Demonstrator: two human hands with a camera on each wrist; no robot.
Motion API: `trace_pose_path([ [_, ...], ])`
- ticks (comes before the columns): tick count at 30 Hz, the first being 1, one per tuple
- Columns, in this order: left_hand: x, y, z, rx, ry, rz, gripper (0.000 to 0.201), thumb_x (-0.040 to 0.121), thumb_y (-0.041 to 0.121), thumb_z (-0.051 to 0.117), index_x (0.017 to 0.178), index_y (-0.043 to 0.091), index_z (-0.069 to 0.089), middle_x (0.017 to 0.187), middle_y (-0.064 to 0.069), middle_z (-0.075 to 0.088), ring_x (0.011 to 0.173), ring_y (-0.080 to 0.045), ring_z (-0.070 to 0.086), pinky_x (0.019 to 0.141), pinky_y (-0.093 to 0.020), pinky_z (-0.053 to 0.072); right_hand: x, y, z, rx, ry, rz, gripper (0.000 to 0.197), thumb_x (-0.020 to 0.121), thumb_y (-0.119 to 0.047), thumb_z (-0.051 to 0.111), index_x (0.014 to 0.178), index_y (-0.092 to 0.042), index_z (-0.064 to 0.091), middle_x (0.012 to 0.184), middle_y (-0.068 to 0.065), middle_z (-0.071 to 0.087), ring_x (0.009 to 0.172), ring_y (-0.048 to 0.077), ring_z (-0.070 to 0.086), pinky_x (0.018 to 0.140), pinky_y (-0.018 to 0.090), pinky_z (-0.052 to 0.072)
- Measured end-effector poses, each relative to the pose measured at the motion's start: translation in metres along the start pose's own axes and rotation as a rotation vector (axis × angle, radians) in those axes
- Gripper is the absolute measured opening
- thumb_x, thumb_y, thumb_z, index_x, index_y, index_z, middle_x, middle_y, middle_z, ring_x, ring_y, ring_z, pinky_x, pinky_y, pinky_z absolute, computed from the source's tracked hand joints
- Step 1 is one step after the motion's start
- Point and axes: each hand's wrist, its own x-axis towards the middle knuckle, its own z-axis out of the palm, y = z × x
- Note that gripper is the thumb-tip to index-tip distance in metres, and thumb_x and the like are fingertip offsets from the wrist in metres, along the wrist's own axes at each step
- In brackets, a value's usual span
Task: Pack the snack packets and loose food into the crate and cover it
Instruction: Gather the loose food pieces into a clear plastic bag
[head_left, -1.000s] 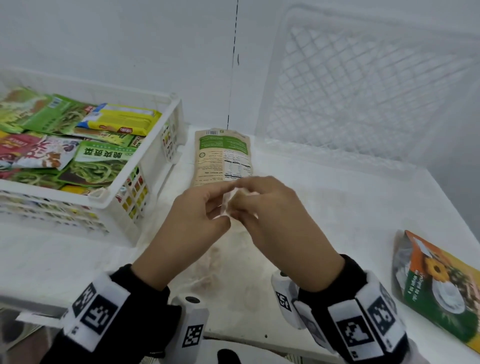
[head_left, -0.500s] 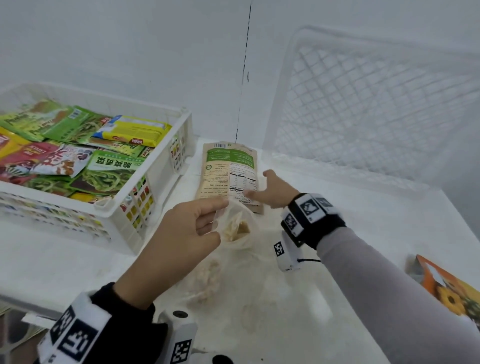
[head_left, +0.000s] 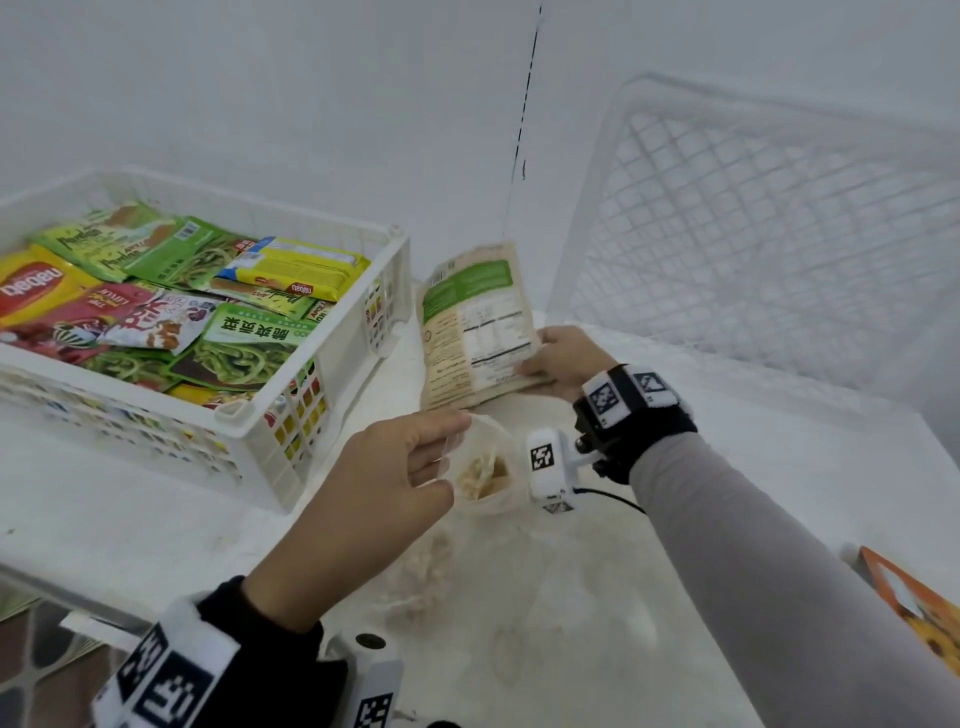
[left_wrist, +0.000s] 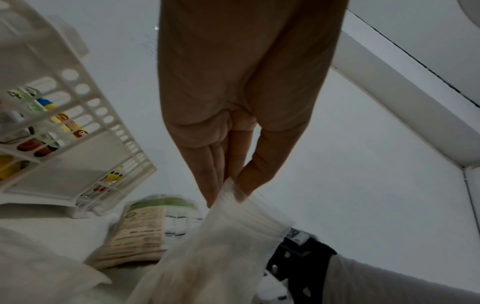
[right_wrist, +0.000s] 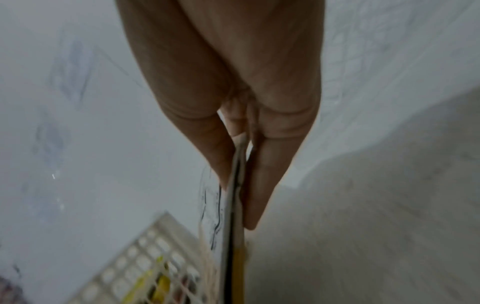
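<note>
The white table (head_left: 597, 597) runs back to a wall, and its bare middle lies between the white slotted crate (head_left: 291, 431) at the left and a white lattice lid (head_left: 779, 223) that leans upright against the wall at the right back — the two stand well apart. The crate sits near the table's left front edge, filled almost to its rim with snack packets (head_left: 156, 306) in green, yellow and red. At the far right edge an orange packet (head_left: 914, 608) lies flat, partly cut off by the frame. The left hand (head_left: 384, 499) pinches the top edge of a clear plastic bag (head_left: 485, 475) between thumb and fingertips (left_wrist: 213, 185); the bag hangs open at the mouth with pale loose food inside, and its lower part trails on the table in front of the crate's near corner. The right hand (head_left: 563, 361) reaches forward and grips the lower right corner of a tan and green pouch (head_left: 475, 332) — thumb on top, fingers (right_wrist: 262, 185) beneath, closed on its edge. The pouch's back label faces up and its far end is tilted up, just beside the crate's right wall.
</note>
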Motion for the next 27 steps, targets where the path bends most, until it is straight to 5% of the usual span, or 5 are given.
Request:
trace_pose_path([
  [5, 0.0, -0.003, -0.001, -0.021, -0.005, -0.007, 0.06, 0.077, -0.016, 0.055, 0.127, 0.018, 0.056, 0.112, 0.016, 0.06, 0.106, 0.015, 0.053, 0.084, -0.003, 0.042, -0.033, 0.007, -0.035, 0.236, 0.074, -0.14, 0.028, 0.088, 0.014, 0.046, 0.087, -0.013, 0.052, 0.093, 0.01, 0.064, 0.081, 0.023, 0.065, 0.055, 0.027, 0.059],
  [17, 0.01, 0.001, 0.004, -0.016, -0.033, 0.023, 0.058, 0.08, -0.013, 0.056, 0.13, 0.017, 0.055, 0.125, 0.002, 0.06, 0.115, 0.002, 0.054, 0.092, -0.008, 0.043, -0.092, 0.115, -0.07, 0.396, 0.213, 0.117, 0.023, 0.087, 0.014, 0.05, 0.098, -0.005, 0.057, 0.097, 0.015, 0.068, 0.081, 0.022, 0.067, 0.06, 0.028, 0.06],
  [20, 0.016, 0.003, 0.001, -0.019, -0.028, 0.018, 0.056, 0.081, -0.011, 0.055, 0.129, 0.018, 0.056, 0.126, -0.002, 0.06, 0.114, 0.0, 0.055, 0.093, -0.011, 0.044, -0.089, 0.116, -0.07, 0.302, 0.248, 0.116, 0.029, 0.083, 0.012, 0.058, 0.109, -0.001, 0.056, 0.104, 0.018, 0.067, 0.083, 0.025, 0.068, 0.071, 0.031, 0.059],
  [24, 0.024, 0.003, -0.004, -0.026, -0.017, 0.024, 0.056, 0.081, -0.013, 0.053, 0.13, 0.015, 0.055, 0.128, -0.003, 0.059, 0.117, -0.002, 0.054, 0.097, -0.017, 0.045, -0.085, 0.106, -0.068, -0.07, 0.391, 0.141, 0.063, 0.085, -0.004, 0.064, 0.14, 0.003, 0.034, 0.135, 0.021, 0.049, 0.118, 0.033, 0.053, 0.095, 0.04, 0.046],
  [27, 0.029, 0.003, -0.009, -0.017, 0.019, 0.041, 0.055, 0.082, -0.012, 0.053, 0.13, 0.015, 0.055, 0.128, -0.001, 0.059, 0.116, 0.001, 0.054, 0.092, -0.009, 0.044, -0.085, 0.08, -0.062, -0.4, 0.521, -0.038, 0.053, 0.085, -0.01, 0.06, 0.136, -0.004, 0.044, 0.135, 0.015, 0.051, 0.117, 0.026, 0.051, 0.088, 0.029, 0.042],
])
